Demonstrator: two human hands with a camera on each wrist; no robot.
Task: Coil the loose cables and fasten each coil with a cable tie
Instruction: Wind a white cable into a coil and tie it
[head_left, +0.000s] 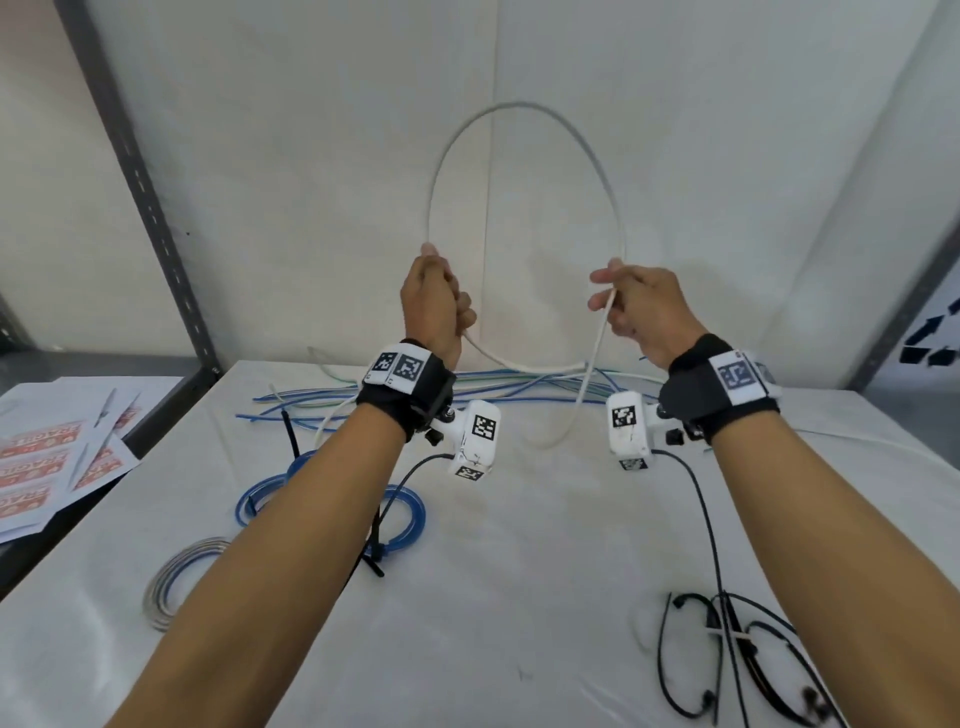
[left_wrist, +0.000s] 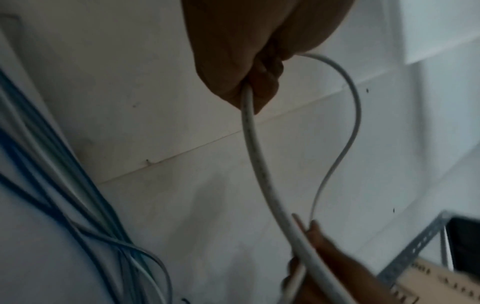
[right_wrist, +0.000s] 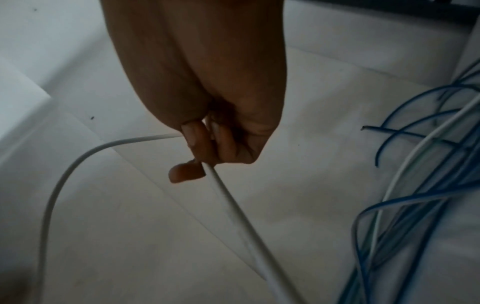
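— What are the hands doing?

— Both are raised above the desk (head_left: 519, 597), each gripping the same white cable (head_left: 524, 106). The left hand (head_left: 434, 306) is closed in a fist round it; the wrist view shows the cable coming out between the curled fingers (left_wrist: 262, 88). The right hand (head_left: 641, 306) has its fingers curled as well, pinching the cable against the thumb (right_wrist: 185, 172).

— And the cable itself?

— It arches up between the two hands in a tall loop against the white wall. Below the left fist a length sags toward the right and crosses the strand that drops from the right hand; that strand curves down to the desk.

— What else lies there?

— At the back edge of the desk, a bundle of loose blue and white cables (head_left: 519, 387). Under the left forearm, a blue coil (head_left: 410, 512) with a black cable tie (head_left: 375, 556) on it, and nearer the left edge a grey coil (head_left: 169, 582). At the lower right, loops of black cable (head_left: 691, 670). Printed sheets (head_left: 47, 467) lie on the surface to the left.
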